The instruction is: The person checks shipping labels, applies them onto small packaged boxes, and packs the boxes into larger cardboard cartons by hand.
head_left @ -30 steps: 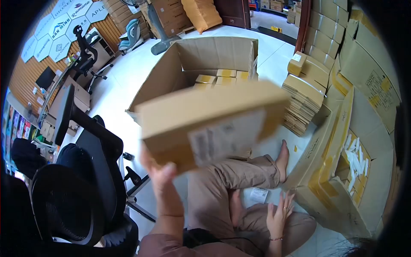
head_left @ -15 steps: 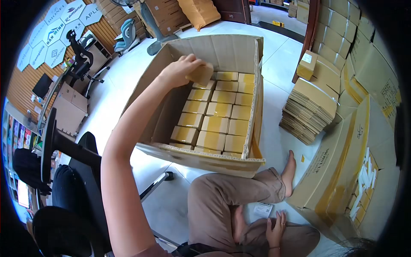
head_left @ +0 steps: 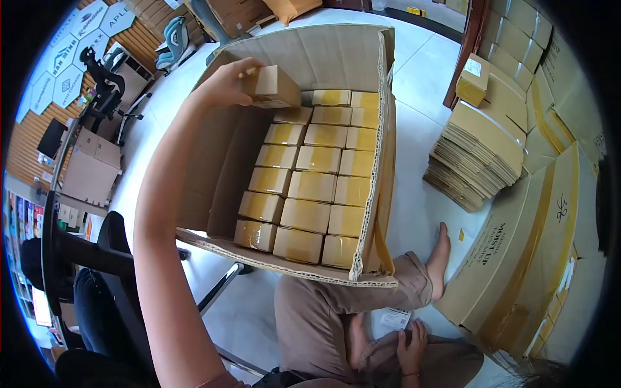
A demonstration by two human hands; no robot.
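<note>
My left hand (head_left: 224, 85) grips a small brown cardboard box (head_left: 279, 88) by its left side, at the far left corner inside a large open carton (head_left: 217, 152). Rows of similar small boxes (head_left: 315, 185), many sealed with yellow tape, fill the carton's middle and right side. A bare strip of carton floor runs along the left wall. On my lap rests my right hand (head_left: 412, 348), fingers extended and slightly apart, holding nothing. Just beyond its fingertips lies a white printed packet or label (head_left: 394, 318) on the floor.
To the right stand a stack of flattened cardboard (head_left: 475, 155) with a small taped box (head_left: 473, 80) on it and a large carton (head_left: 517, 252). A black office chair (head_left: 97, 258) is close on my left. My bare foot (head_left: 440, 262) is beside the carton.
My left hand has moved left with the small box, which has turned to show more of its faces. The view has shifted, revealing more of the carton's near rows. My right hand stays put.
</note>
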